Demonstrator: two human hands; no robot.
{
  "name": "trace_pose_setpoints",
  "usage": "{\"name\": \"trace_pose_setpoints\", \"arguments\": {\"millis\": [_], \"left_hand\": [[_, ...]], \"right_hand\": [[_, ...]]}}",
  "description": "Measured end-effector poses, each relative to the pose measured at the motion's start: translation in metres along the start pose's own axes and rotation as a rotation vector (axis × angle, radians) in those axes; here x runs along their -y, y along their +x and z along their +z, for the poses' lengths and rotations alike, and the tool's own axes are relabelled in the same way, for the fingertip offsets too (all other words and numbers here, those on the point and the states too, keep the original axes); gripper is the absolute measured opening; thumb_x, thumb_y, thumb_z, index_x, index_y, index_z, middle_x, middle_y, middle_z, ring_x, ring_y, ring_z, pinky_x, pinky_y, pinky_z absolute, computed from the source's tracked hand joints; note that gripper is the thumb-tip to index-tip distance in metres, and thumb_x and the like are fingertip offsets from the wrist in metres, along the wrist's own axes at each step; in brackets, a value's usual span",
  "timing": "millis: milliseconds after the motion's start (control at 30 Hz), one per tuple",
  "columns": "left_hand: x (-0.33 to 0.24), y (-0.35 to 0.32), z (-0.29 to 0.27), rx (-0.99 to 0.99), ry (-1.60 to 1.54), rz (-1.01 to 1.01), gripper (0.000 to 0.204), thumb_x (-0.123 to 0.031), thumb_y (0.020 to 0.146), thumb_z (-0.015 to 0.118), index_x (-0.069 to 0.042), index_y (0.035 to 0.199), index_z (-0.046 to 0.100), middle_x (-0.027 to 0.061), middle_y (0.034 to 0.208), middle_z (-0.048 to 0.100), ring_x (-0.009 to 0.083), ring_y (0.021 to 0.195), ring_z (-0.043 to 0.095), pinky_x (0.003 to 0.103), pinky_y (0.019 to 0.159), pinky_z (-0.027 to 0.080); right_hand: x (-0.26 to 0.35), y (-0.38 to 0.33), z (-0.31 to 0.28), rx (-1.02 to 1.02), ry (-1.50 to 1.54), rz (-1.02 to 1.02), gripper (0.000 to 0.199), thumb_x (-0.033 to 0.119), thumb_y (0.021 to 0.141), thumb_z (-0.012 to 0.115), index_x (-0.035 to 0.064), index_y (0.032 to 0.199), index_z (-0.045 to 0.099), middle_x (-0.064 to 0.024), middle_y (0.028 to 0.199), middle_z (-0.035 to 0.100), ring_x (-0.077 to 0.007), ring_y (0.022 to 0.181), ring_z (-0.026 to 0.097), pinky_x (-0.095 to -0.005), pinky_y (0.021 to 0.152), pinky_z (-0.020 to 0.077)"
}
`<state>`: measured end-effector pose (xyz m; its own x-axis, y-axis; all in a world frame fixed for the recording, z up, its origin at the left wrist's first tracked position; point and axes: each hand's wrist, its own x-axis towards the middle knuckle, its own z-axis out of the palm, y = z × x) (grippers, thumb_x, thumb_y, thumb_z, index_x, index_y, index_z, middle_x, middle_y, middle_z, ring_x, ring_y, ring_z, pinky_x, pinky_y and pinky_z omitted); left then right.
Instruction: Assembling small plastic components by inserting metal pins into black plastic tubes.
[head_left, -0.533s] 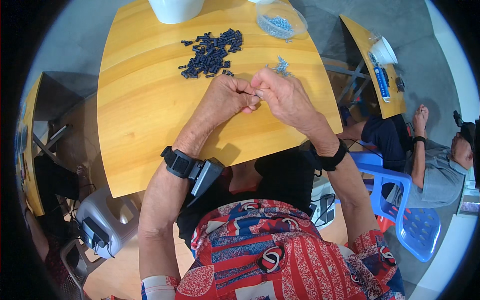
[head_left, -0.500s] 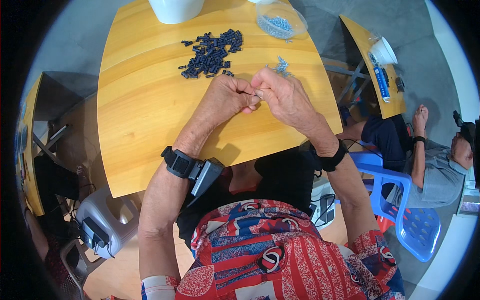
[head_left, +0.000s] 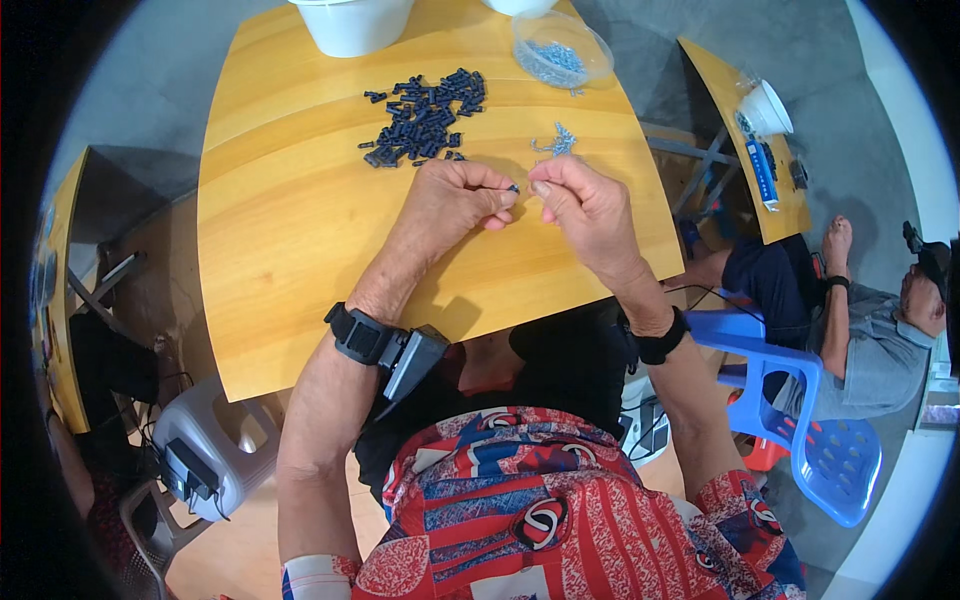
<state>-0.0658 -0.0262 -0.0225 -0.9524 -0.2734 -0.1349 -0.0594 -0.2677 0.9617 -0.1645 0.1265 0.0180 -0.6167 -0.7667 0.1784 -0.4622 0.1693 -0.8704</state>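
pinching a small dark piece [head_left: 514, 189] between thumb and forefinger, the left hand [head_left: 448, 205] sits above the near middle of the surface [head_left: 290, 240], its other fingers curled beneath. just beside it, apart by a narrow gap, the right hand [head_left: 592, 208] has thumb and forefinger drawn together, pointing toward the left one; whether anything thin lies between those tips is too small to tell. a black wrist strap [head_left: 358, 336] with a boxy dark device [head_left: 416, 362] is on the left wrist, and a black wristband [head_left: 664, 340] is on the right.

beyond the left hand, a loose heap of short black tubular pieces [head_left: 425, 118] spreads across the wood-grained top. beyond the right hand lies a small cluster of silvery screw-like pieces [head_left: 560, 140], and farther back a clear plastic bowl [head_left: 603, 62] holds more silvery bits, near the right edge. a white bucket [head_left: 355, 28] stands at the far side, with another white container [head_left: 518, 4] partly cut off next to it.

to the right, a second wooden table [head_left: 785, 222] bears a white tub [head_left: 765, 108] and a long blue box [head_left: 761, 172]; near it sits a person in a grey shirt [head_left: 870, 325], by a blue plastic chair [head_left: 842, 468]. at left stands a grey plastic stool [head_left: 232, 440].
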Motion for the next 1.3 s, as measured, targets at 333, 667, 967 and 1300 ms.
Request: {"name": "trace_pose_setpoints", "arguments": {"millis": [333,667,967,1300], "left_hand": [[-0.002,0.001,0.001,0.009,0.016,-0.034,0.010,-0.008,0.087,0.064,0.002,0.090,0.067,0.0060,0.073,0.066,0.0097,0.062,0.062,0.021,0.058,0.052],[-0.002,-0.001,0.004,-0.039,-0.009,-0.037,0.007,-0.003,0.085,0.064,0.004,0.085,0.065,0.0074,0.071,0.065,0.0102,0.060,0.061,0.021,0.056,0.051],[-0.003,-0.004,0.004,-0.060,-0.033,-0.052,0.006,0.000,0.083,0.064,0.005,0.083,0.066,0.0080,0.071,0.066,0.0101,0.061,0.062,0.021,0.057,0.052],[-0.003,-0.005,0.006,-0.030,-0.070,-0.059,0.008,-0.002,0.086,0.062,0.004,0.088,0.067,0.0083,0.076,0.067,0.0118,0.066,0.064,0.022,0.061,0.054]], "right_hand": [[-0.003,-0.004,0.007,-0.083,-0.441,-0.448,0.010,-0.001,0.080,0.056,0.0006,0.088,0.061,-0.0147,0.075,0.061,-0.0295,0.067,0.063,-0.0349,0.056,0.0500],[0.003,-0.002,0.016,-0.087,-0.653,-0.572,0.006,0.000,0.075,0.057,0.0034,0.078,0.054,-0.0102,0.068,0.051,-0.0282,0.061,0.059,-0.0356,0.052,0.0487],[0.001,-0.001,0.011,-0.026,-0.585,-0.533,0.007,-0.001,0.074,0.057,0.0029,0.080,0.056,-0.0102,0.068,0.053,-0.0285,0.062,0.060,-0.0358,0.051,0.0491],[0.006,-0.008,0.008,-0.075,-0.559,-0.496,0.009,0.000,0.075,0.057,0.0041,0.083,0.058,-0.0105,0.069,0.056,-0.0277,0.062,0.061,-0.0349,0.052,0.0497]]}}
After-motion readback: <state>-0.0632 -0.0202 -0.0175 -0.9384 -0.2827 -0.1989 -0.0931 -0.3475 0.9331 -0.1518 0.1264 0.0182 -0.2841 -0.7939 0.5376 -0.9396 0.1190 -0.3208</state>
